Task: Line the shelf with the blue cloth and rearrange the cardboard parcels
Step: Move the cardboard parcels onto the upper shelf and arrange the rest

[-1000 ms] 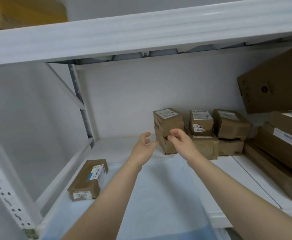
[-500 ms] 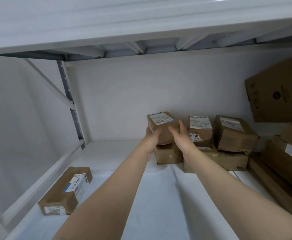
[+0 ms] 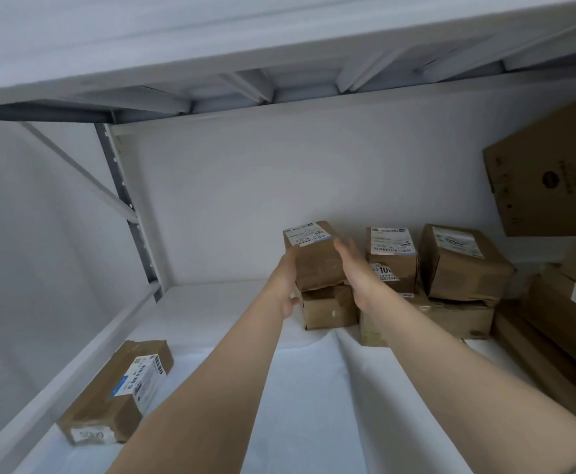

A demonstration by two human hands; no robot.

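Left hand [image 3: 285, 285] and right hand [image 3: 356, 273] are squeezing the top parcel [image 3: 314, 265] between them, at 12 o'clock on the shelf [image 3: 218, 302].
Held by side pressure alone, the parcel is probably risking a slip once lifted. The right wrist, passing just beside the neighbouring stack [image 3: 392, 258] at 1 o'clock, could be nudging it, and the lower parcel [image 3: 327, 307] may be shifting on the blue cloth [image 3: 297, 388] bunching at its foot. Both arms are reaching forward, the right hand pressing flat with straight fingers. The left fingers are hidden, so their curl cannot be told.
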